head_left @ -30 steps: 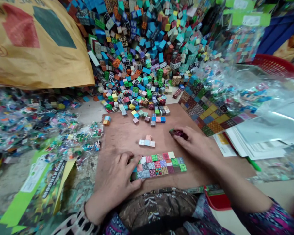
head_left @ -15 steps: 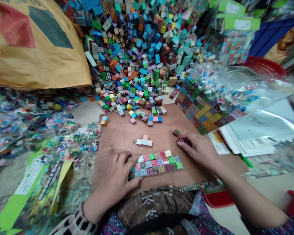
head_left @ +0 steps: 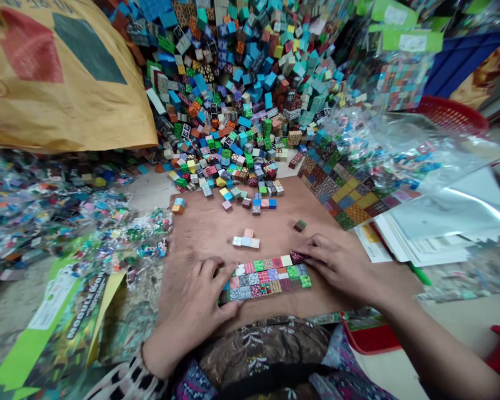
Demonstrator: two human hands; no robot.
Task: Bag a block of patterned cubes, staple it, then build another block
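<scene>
Three rows of patterned cubes lie side by side on a brown board. At their left end my left hand grips the block, index finger along the far corner and thumb at the near one. My right hand pinches a dark maroon cube, held at the right end of the far row, next to a cream cube. Fingers partly cover the maroon cube. Beyond the rows sits a small cluster of pale cubes. A lone green-and-brown cube lies beyond my right hand.
A large heap of coloured cubes rises behind the board. Bagged small figures cover the left side, below a yellow sack. To the right are a mosaic of cubes, plastic sleeves and a red basket.
My right hand has moved left and nearer to me, carrying the maroon cube to the right end of the far row. My left hand has stayed in place.
</scene>
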